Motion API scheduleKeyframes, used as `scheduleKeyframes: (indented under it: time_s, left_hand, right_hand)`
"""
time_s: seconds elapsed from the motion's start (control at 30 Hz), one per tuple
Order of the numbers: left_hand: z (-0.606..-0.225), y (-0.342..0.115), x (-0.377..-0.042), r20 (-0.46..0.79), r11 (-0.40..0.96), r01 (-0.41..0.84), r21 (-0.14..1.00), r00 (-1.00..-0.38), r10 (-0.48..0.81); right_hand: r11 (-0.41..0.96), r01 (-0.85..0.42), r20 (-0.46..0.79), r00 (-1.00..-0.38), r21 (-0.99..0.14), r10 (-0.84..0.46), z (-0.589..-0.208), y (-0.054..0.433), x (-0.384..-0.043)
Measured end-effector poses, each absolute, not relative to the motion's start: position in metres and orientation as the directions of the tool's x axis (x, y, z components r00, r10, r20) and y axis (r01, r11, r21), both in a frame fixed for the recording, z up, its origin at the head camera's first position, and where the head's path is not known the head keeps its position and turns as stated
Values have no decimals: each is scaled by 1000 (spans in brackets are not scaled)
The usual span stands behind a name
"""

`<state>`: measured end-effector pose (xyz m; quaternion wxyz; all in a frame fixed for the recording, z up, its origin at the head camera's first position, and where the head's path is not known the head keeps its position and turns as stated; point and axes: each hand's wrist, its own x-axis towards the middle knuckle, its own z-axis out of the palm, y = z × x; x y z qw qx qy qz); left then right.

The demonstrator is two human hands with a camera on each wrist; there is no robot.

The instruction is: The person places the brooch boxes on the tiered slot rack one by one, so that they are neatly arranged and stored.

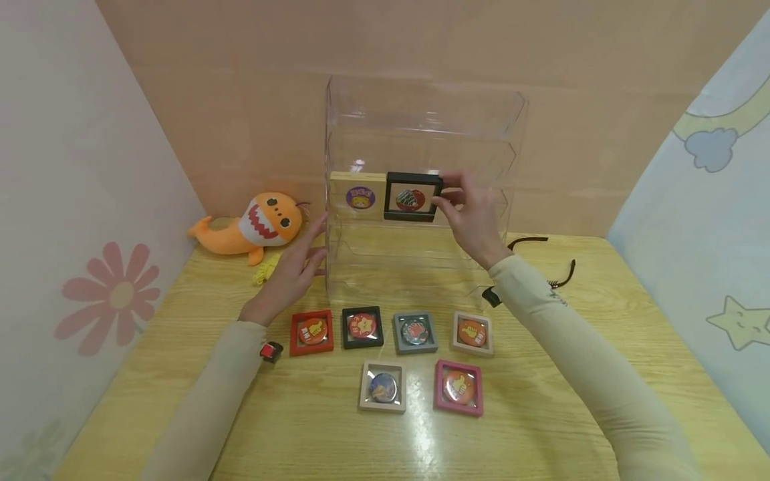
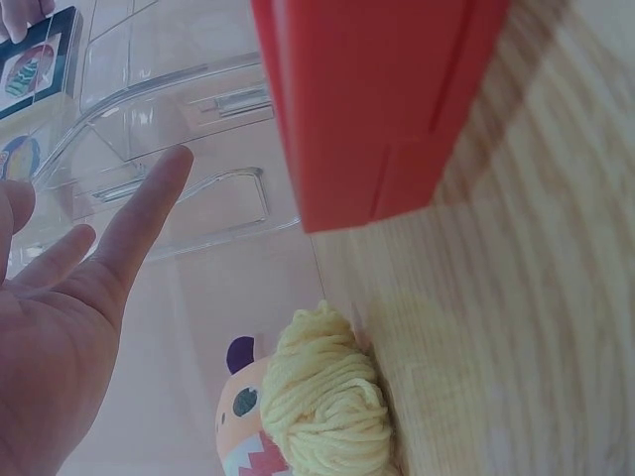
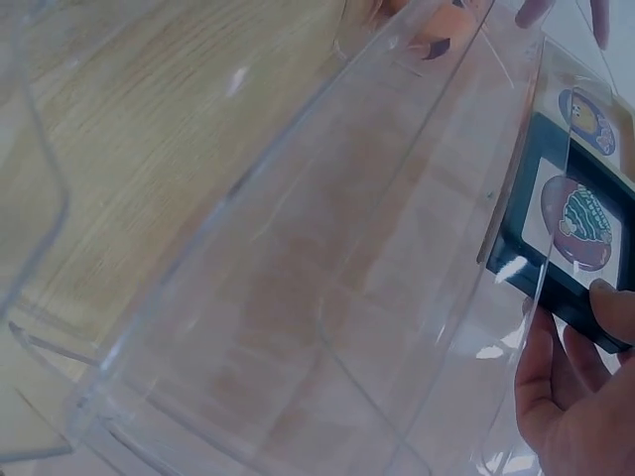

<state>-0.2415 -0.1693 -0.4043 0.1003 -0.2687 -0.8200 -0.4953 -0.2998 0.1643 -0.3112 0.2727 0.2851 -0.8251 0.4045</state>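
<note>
My right hand (image 1: 475, 210) pinches the right edge of a black display frame (image 1: 412, 178) with a round red and green badge inside. That frame stands on a middle tier of a clear plastic rack (image 1: 421, 257), right beside a cream display frame (image 1: 357, 178) with a purple badge. In the right wrist view, the thumb lies on the front of the black frame (image 3: 544, 266) and the fingers are behind it. My left hand (image 1: 291, 270) rests against the rack's left side with its fingers extended; the left wrist view shows that hand (image 2: 69, 317) holding nothing.
Before the rack lie several framed badges, among them a red frame (image 1: 311, 351), a grey frame (image 1: 415, 347) and a pink frame (image 1: 459, 406). An orange plush shark (image 1: 231, 237) and yellow yarn (image 1: 265, 269) sit left; dark-armed glasses (image 1: 529, 239) lie partly hidden at right.
</note>
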Motion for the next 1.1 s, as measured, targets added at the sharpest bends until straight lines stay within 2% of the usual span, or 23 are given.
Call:
scheduleKeyframes:
  time_s: [0.27, 0.57, 0.67, 0.83, 1.1]
  left_hand:
    - [-404, -168, -242, 426, 350, 536, 768, -836, 345]
    - [-404, -168, -242, 412, 348, 520, 780, -845, 340]
    - [-404, -168, -243, 409, 348, 517, 782, -847, 338]
    - [-405, -168, -243, 398, 353, 507, 786, -853, 337]
    - [-404, -168, -241, 393, 356, 503, 788, -855, 338]
  right_hand:
    - [523, -648, 637, -734, -554, -235, -313, 166, -297]
    - [554, -630, 622, -746, -544, -238, -310, 168, -296]
    - [551, -647, 644, -727, -527, -237, -306, 170, -295]
    - [518, -703, 722, -658, -487, -214, -297, 177, -290]
    - [534, -720, 742, -629, -443, -233, -285, 192, -270]
